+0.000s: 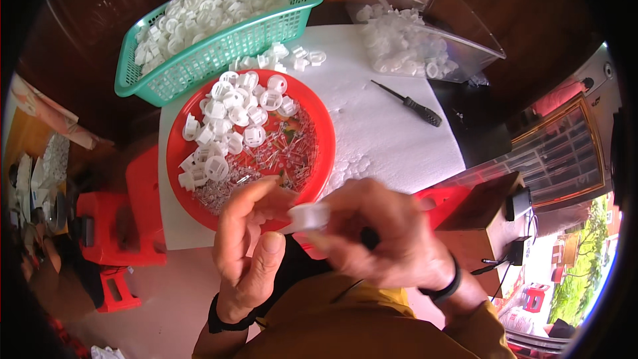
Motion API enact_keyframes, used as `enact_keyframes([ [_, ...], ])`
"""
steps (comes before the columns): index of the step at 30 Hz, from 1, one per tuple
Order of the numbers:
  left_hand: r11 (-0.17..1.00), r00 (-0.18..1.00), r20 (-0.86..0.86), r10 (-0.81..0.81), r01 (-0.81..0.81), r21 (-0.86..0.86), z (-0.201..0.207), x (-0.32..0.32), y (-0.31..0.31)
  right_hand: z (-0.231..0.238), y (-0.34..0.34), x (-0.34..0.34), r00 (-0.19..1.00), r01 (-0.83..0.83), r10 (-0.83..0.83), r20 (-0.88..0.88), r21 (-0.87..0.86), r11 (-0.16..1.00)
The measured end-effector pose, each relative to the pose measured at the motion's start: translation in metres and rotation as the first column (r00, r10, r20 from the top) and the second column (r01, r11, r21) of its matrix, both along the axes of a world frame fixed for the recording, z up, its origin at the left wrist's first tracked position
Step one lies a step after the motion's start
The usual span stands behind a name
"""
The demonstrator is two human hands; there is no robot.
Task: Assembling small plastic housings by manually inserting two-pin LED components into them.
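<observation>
Just beyond my lap, a small white plastic part (310, 216) with a round rim is pinched in the fingers of my right hand (392, 229), which is blurred by motion. A dark spot shows within that hand, and I cannot make out what it is. My left hand (247, 249) is beside the part, palm turned inward, fingers curved and thumb apart. Its fingertips are close to the part; whether they touch it is unclear. Behind both hands stands a red round basin (327, 153) with white plastic parts (232, 103) and a heap of small clear and metallic pieces (292, 153).
A green basket (199, 66) piled with similar white parts stands at the back left, loose ones beside it. A clear bin (465, 40) of translucent pieces is at the back right. A black screwdriver (415, 108) lies on the white foam sheet (379, 146). Red stools (109, 226) stand left.
</observation>
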State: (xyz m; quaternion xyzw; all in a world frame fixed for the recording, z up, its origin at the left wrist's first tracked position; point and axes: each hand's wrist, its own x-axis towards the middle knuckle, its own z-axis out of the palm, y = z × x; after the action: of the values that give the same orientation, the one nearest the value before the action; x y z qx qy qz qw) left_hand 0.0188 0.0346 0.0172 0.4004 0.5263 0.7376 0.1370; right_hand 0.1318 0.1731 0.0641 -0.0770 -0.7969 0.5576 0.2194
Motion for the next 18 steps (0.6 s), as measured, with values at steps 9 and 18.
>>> enact_keyframes([
  [9,0.984,0.993,-0.099,0.065,-0.081,-0.159,-0.005,-0.011,-0.009,0.073,0.178,-0.014,0.839,0.542,-0.506,-0.2,0.232,0.808],
  [18,0.97,0.853,-0.476,0.213,-0.243,-0.001,0.026,0.005,-0.048,0.046,0.179,-0.015,0.877,0.475,-0.475,-0.068,0.264,0.839],
])
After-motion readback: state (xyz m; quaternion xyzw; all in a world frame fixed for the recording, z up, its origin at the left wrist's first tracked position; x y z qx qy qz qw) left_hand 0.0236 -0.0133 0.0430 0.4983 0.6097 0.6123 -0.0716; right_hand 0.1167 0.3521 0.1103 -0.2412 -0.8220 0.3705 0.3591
